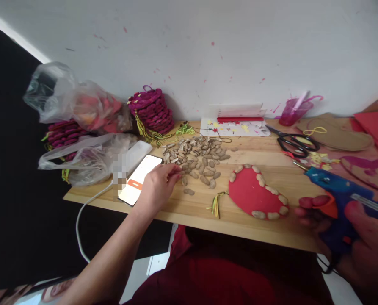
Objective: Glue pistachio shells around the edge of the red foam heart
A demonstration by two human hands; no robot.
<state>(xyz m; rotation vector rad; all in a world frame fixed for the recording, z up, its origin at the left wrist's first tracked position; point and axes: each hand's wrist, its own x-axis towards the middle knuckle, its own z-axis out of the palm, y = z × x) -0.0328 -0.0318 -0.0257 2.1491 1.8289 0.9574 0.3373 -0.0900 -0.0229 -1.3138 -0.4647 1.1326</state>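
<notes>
My left hand (158, 186) is at the left edge of a pile of peanut shells (204, 159), thumb and fingers pinched together; what lies between the fingertips is hidden. Beneath and beside it is a lit phone (141, 178). My right hand (363, 237) grips a blue hot glue gun (350, 190) with an orange trigger, its nozzle pointing up and left. Between the hands, a red heart-shaped piece (249, 192) lies flat on the table. Peanut shells line much of its border, and a yellow-green tassel (216, 204) hangs off its left side.
Plastic bags (93, 106) and a purple braided basket (152, 112) stand at the left back. Black scissors (293, 142), a pink cup (292, 112) and brown cut-outs (337, 131) are at the right. A white cable (81, 216) hangs over the front edge of the wooden table (204, 222).
</notes>
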